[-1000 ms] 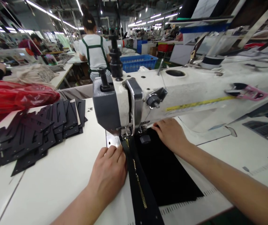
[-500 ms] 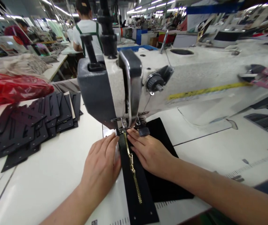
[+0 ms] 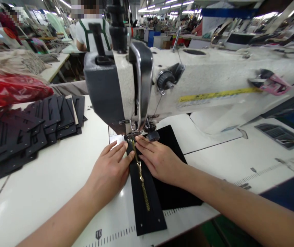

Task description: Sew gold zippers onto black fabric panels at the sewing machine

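Note:
A long black strip (image 3: 150, 218) with a gold metal zipper (image 3: 144, 193) down its middle lies with its far end under the presser foot of a sewing machine (image 3: 102, 92). The zipper's gold pull (image 3: 140, 171) hangs toward me. Beneath the strip, on its right, is a larger black fabric piece (image 3: 180, 193). My left hand (image 3: 112, 169) is open at the strip's left edge, thumb touching it and the other fingers spread toward the foot. My right hand (image 3: 159, 159) rests open and flat on the black material right of the zipper, fingertips close to the foot.
Black cut pieces with slots (image 3: 37, 128) lie piled on the left of the white table (image 3: 56, 192). Behind them is a red plastic bag (image 3: 13, 87). Pink-handled snips (image 3: 277, 84) sit on the machine arm. A person (image 3: 92, 32) is beyond the machine.
My left thumb has come forward onto the strip's edge and the left fingers have spread. My right hand keeps its place by the foot. The whole view has shifted slightly.

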A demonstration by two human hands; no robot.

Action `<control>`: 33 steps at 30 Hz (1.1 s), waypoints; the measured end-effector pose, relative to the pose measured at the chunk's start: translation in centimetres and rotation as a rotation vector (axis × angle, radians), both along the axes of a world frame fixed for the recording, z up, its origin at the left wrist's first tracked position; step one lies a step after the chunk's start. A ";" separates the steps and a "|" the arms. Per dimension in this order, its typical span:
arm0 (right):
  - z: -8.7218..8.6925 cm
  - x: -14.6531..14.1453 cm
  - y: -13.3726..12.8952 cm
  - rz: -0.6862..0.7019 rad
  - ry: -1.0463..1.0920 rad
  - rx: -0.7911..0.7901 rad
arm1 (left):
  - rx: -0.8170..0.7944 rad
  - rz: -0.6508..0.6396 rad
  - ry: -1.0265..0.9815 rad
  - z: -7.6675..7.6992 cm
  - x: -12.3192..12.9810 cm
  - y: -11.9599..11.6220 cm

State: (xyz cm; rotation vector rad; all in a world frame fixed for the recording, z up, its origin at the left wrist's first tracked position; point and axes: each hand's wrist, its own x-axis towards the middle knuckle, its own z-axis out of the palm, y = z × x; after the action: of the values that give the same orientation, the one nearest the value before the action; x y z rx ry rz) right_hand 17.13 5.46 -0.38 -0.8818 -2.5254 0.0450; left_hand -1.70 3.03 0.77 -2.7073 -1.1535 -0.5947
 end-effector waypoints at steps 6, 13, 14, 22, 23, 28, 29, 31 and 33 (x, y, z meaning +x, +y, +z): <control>0.0 0.0 0.1 0.009 -0.026 0.028 | -0.007 0.038 -0.001 0.0 0.1 -0.2; -0.3 0.0 1.0 0.032 0.021 0.065 | 0.017 0.072 0.009 0.2 0.3 0.1; -0.3 0.1 1.2 0.042 0.035 0.059 | 0.020 0.080 0.006 0.2 0.3 0.1; 1.1 0.6 -0.7 0.143 0.155 -0.087 | 0.071 0.115 0.006 0.0 0.5 -0.4; 1.2 0.6 -1.1 0.112 0.181 -0.117 | 0.088 0.098 0.025 -0.1 0.5 -0.6; 0.7 0.2 -3.4 -0.028 0.196 -0.127 | 0.149 -0.017 0.084 -0.5 0.2 -1.6; 0.4 0.1 -3.7 -0.041 0.159 -0.089 | 0.150 -0.020 0.080 -0.6 0.2 -1.8; 0.0 0.0 -4.2 -0.054 0.069 -0.019 | 0.140 -0.015 0.067 -0.6 0.2 -2.1; -0.2 0.0 -4.3 -0.056 -0.003 0.011 | 0.119 -0.012 0.061 -0.6 0.3 -2.2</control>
State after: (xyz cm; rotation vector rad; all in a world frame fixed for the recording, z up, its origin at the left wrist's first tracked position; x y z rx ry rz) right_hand 17.11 1.15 -0.53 -0.9485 -2.4999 0.0114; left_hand -1.40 0.78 0.13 -2.6148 -1.0535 -0.5589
